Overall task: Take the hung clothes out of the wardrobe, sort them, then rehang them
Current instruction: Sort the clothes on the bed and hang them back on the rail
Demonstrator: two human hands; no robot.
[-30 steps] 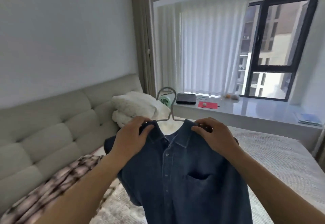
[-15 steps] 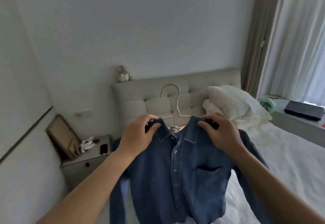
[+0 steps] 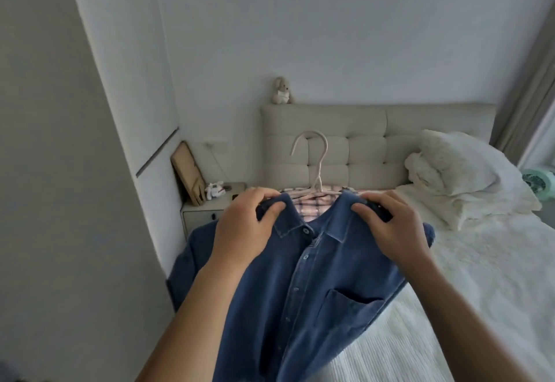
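Note:
A dark blue denim shirt [image 3: 303,291] with a chest pocket hangs on a pale hanger [image 3: 315,168], held up in front of me over the bed. My left hand [image 3: 243,231] grips the shirt's left shoulder at the collar. At the other shoulder my right hand [image 3: 393,228] grips the fabric the same way. The hanger's hook points up between my hands. Behind the open collar shows a pink plaid garment [image 3: 312,204]; whether it lies on the bed or hangs inside I cannot tell. The wardrobe is not in view.
The bed [image 3: 480,276] with a white cover fills the right, with a white pillow [image 3: 459,171] at the beige tufted headboard [image 3: 420,129]. A nightstand [image 3: 204,213] stands left of the bed. A grey wall panel [image 3: 60,171] rises close on my left.
My view has swung left from the window to the headboard and wall. Both hands keep their grip on the shirt's shoulders and carry it along.

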